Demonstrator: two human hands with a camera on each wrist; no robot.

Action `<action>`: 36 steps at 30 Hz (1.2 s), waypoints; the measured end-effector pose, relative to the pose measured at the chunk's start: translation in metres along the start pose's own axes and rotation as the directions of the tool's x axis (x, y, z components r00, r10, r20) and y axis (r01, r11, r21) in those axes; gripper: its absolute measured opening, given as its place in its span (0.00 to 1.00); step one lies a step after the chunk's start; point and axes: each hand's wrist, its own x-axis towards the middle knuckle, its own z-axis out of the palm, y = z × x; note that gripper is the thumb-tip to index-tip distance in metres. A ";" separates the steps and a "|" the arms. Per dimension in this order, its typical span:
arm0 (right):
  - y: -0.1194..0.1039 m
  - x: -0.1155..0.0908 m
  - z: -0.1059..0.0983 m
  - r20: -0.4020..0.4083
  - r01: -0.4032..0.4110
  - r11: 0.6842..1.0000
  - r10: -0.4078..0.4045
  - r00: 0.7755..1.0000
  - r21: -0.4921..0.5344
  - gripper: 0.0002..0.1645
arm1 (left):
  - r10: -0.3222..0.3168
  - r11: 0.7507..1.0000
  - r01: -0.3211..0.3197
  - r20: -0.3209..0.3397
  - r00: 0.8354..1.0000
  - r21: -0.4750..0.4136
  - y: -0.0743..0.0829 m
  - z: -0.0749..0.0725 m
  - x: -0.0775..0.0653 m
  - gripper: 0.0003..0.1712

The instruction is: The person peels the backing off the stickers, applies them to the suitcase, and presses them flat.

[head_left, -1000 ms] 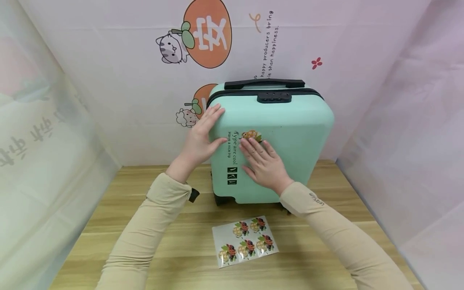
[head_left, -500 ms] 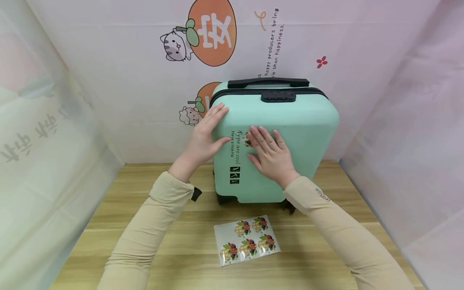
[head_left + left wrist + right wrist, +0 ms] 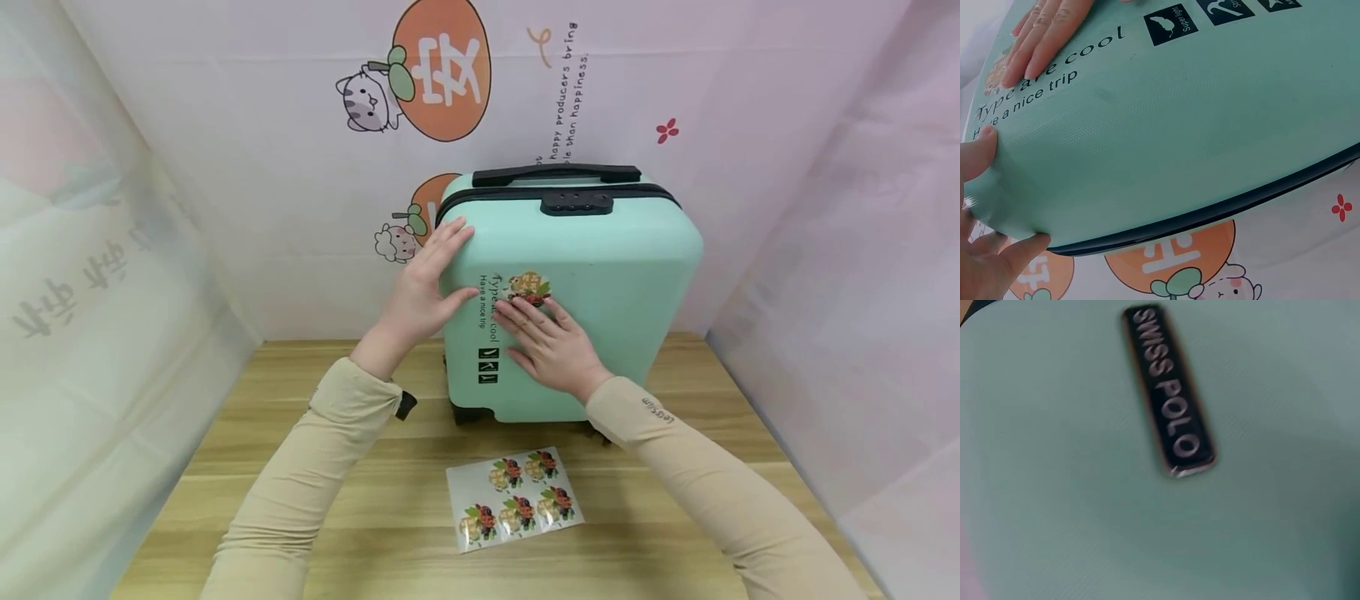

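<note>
A mint-green suitcase (image 3: 600, 308) stands upright on the table. My left hand (image 3: 422, 293) rests along its left edge, thumb on the front face and fingers spread up the side; the left wrist view shows the thumb (image 3: 980, 153) there too. A fruit-patterned sticker (image 3: 529, 283) lies on the front panel beside the printed lettering. My right hand (image 3: 551, 346) lies flat over the lower part of this sticker, fingers straight, covering some of the letters. In the right wrist view only the suitcase face and a dark SWISS POLO badge (image 3: 1169, 390) appear.
A sheet of several similar stickers (image 3: 468, 483) lies on the wooden table (image 3: 360, 517) in front of the suitcase. The suitcase has a black top handle (image 3: 557, 173) and a combination lock (image 3: 576, 204). Printed cloth walls (image 3: 285, 167) enclose the table.
My right hand slid up and right across the sticker, then back down and left, uncovering most of it. The left hand keeps its place on the suitcase. The view shifted slightly.
</note>
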 end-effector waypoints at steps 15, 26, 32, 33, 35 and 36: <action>0.009 -0.005 -0.007 0.009 -0.111 0.994 0.111 0.994 0.014 0.40 | -0.009 1.000 0.009 -0.002 1.000 -0.002 0.001 -0.001 -0.001 0.41; 0.012 -0.010 -0.010 0.043 -0.162 0.987 0.161 0.986 0.022 0.40 | -0.005 1.000 0.005 -0.009 1.000 0.000 0.002 -0.001 -0.002 0.42; 0.010 -0.008 -0.008 0.043 -0.124 0.992 0.123 0.992 0.034 0.39 | -0.006 1.000 0.006 -0.008 1.000 0.002 0.001 -0.001 -0.002 0.42; 0.009 -0.007 -0.008 0.040 -0.102 0.994 0.101 0.994 0.041 0.39 | -0.003 1.000 0.003 -0.006 1.000 0.005 0.001 -0.001 -0.002 0.42; 0.009 -0.003 -0.008 0.033 -0.060 0.997 0.059 0.998 0.047 0.39 | 0.001 1.000 -0.001 -0.002 1.000 0.009 0.001 0.000 -0.002 0.42; 0.010 -0.001 -0.009 0.031 -0.042 0.998 0.041 0.999 0.045 0.39 | 0.002 1.000 -0.002 0.000 1.000 0.013 0.001 0.000 -0.001 0.42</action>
